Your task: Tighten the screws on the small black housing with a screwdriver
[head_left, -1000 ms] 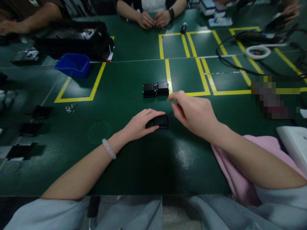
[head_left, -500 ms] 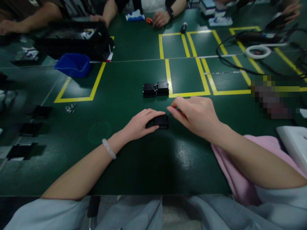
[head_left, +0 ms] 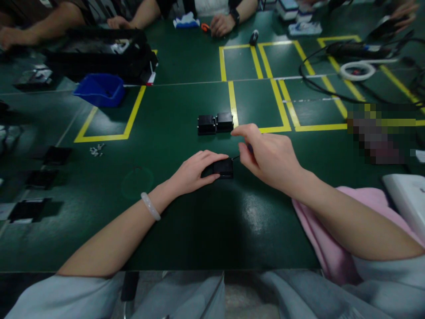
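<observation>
A small black rectangular block (head_left: 225,167) lies on the green table, its left part hidden by my fingers. My left hand (head_left: 195,173) grips it, fingers along the far edge and thumb along the near edge. At the block's right far corner is the tip of a thin dark shaft (head_left: 235,157), part of a screwdriver-like tool. My right hand (head_left: 268,148) holds that tool, most of which the hand hides; the index finger is raised off the thumb. Just beyond sit two similar black blocks, a left one (head_left: 206,125) and a right one (head_left: 225,122), side by side.
Small silvery screws (head_left: 97,149) lie left, below a blue bin (head_left: 101,90). A long black housing (head_left: 99,55) stands behind it. Several dark flat parts (head_left: 36,178) line the left. Pink cloth (head_left: 318,230) lies under my right forearm. Cables (head_left: 303,68) lie right; co-workers' hands (head_left: 222,25) are opposite.
My right index finger has lifted away from the thumb, opening a gap. My left hand and the block have stayed put. A co-worker's hand behind the black housing has moved left.
</observation>
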A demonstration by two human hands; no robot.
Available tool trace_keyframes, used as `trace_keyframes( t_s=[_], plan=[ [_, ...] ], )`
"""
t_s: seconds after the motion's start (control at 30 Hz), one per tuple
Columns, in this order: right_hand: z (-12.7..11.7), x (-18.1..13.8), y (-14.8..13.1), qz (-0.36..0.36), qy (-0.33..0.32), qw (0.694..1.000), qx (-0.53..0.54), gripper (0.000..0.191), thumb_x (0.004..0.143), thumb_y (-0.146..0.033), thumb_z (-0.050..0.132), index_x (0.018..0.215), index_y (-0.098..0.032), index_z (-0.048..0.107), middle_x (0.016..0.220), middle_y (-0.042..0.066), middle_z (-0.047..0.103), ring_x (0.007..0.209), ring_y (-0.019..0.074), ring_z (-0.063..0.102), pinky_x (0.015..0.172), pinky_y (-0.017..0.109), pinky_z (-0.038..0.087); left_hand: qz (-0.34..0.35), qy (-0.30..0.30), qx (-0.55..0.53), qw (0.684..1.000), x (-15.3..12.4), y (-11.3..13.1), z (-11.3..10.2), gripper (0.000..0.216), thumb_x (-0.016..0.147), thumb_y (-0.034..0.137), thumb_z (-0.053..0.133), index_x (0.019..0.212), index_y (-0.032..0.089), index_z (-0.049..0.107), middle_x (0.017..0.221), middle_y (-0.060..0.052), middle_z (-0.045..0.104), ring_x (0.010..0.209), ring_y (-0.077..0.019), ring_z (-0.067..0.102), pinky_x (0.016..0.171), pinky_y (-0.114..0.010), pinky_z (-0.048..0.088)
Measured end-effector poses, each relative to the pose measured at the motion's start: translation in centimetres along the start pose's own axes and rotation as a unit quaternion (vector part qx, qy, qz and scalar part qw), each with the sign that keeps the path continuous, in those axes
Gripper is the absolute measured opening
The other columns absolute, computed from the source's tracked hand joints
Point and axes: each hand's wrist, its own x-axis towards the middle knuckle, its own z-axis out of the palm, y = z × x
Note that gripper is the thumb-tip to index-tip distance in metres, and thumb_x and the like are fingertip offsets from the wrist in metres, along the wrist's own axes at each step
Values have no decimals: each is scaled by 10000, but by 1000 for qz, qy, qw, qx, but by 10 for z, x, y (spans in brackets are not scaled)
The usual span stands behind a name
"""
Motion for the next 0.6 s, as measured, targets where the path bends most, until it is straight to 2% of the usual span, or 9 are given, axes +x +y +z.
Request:
trace_keyframes(
  t_s=[0.07,0.17,0.37,0.53,0.6],
  plan=[
    [0,0,0,-8,0,1000,0,278,967,-259,373,1086,-152,600,676,-13,648,573,119,575,560,261,288,2,3,1,1000,0,0,0,467,951,294,552,1405,251,449,1288,-71,549,1181,-232,522,1000,-380,450],
    [0,0,1,-18,-12,1000,-20,323,988,-358,374,894,-168,618,632,-3,635,563,129,572,549,274,268,5,6,2,1000,0,-1,1,478,950,302,554,1412,255,439,1300,-72,547,1196,-237,517,1018,-394,441],
    [0,0,1,-13,2,1000,5,256,978,-251,363,1025,-157,597,720,0,664,618,115,586,578,254,302,4,2,1,1000,0,-1,0,470,954,294,554,1409,251,446,1311,-70,549,1202,-233,517,1017,-386,443],
    [1,0,1,-11,-15,1000,-14,362,1003,-387,343,900,-168,611,656,4,649,581,129,582,558,271,271,11,10,8,1000,0,-2,1,496,944,286,576,1419,249,436,1305,-70,546,1194,-230,521,1018,-385,443],
    [1,0,1,-7,-11,1000,-13,349,1006,-365,340,919,-166,614,673,4,663,589,127,593,558,270,271,11,8,10,1000,0,-2,2,498,945,287,579,1420,249,434,1307,-69,545,1195,-226,521,1019,-381,441]
  ],
)
